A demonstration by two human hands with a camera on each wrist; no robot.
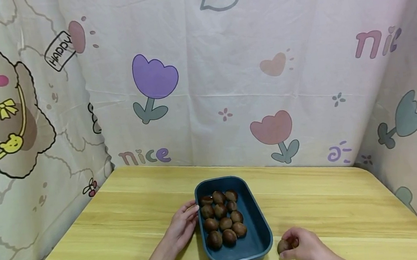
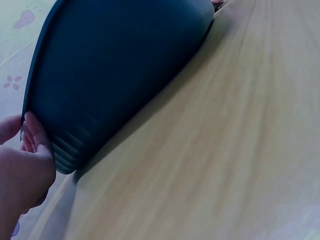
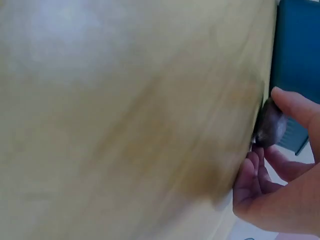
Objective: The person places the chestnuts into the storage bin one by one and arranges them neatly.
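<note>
A dark blue rectangular container (image 1: 256, 227) stands on the wooden table with several brown chestnuts (image 1: 225, 223) in rows on its left side. My left hand (image 1: 182, 227) is at the container's left edge; in the left wrist view, its thumb and fingers (image 2: 37, 132) grip the rim and outer wall. To the right of the container, close to the tabletop, my right hand (image 1: 304, 245) pinches a chestnut (image 1: 283, 246) between thumb and fingers. A second brown patch shows between those fingers, too covered to identify. The right wrist view shows the held chestnut (image 3: 271, 124) from the side.
The light wooden table (image 1: 131, 199) reaches out on both sides of the container. A printed cloth (image 1: 204, 61) hangs behind it and along the left and right sides. Bare strips along the container's right side and near end show its floor.
</note>
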